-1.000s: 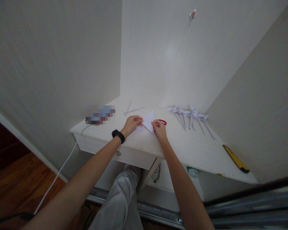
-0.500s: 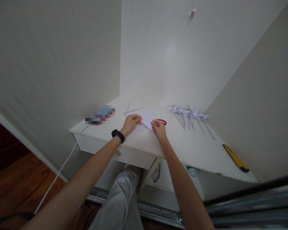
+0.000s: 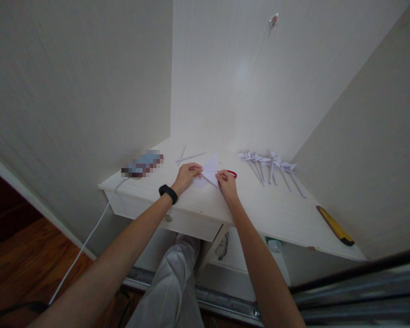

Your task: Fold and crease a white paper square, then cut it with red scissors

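A folded sheet of white paper is held above the desk between my two hands. My left hand, with a black band at the wrist, pinches its left edge. On the opposite side, my right hand grips the paper's right corner between thumb and fingers. Another piece of white paper lies on the desk under the held one. Just behind my right hand shows a red handle loop, likely of scissors; the remainder is hidden. Thin rolled paper sticks lie beyond my left hand.
Several folded paper pinwheel-like pieces on sticks lie at the back right of the white desk. A yellow and black cutter rests by the right wall. At left is a blurred-out phone-like device with a white cable.
My right hand has shifted very slightly, and the paper's lower right corner has moved a little with it. Both hands keep their hold; everything else stays put.
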`<state>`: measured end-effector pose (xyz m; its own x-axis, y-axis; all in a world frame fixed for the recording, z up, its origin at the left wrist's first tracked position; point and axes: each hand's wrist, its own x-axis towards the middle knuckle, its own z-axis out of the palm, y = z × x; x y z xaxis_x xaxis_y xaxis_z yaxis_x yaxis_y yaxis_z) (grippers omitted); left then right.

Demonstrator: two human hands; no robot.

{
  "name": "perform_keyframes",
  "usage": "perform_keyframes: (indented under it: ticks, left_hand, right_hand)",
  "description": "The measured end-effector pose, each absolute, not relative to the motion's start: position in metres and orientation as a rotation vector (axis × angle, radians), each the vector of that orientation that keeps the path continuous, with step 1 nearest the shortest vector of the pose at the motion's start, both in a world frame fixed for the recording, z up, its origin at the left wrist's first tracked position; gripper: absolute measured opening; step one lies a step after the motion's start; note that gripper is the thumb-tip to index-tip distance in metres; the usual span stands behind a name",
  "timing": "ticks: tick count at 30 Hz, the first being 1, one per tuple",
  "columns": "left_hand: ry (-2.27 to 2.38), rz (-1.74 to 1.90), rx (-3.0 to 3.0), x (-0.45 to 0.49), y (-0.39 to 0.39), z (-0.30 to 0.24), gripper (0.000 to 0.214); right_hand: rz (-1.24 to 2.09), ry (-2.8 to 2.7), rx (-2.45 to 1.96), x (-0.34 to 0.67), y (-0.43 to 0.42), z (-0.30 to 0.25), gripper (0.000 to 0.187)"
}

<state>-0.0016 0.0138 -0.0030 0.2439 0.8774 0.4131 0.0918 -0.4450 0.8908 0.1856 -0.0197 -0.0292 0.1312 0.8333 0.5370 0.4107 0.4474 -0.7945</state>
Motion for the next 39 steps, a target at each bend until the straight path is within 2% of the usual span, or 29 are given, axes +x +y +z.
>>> perform_keyframes:
  ticks: [17,39]
  left_hand:
    - [0.872,1.096,1.873,0.0,0.0,-0.003,0.026]
    - [0.855,1.024,1.89,-0.001,0.004,-0.01,0.026]
  right_hand:
    - [0.36,-1.436,-1.089,0.187,-0.026,-0.026,0.021]
    - [0.313,-1.688,-1.0,0.175,-0.035,-0.023,0.017]
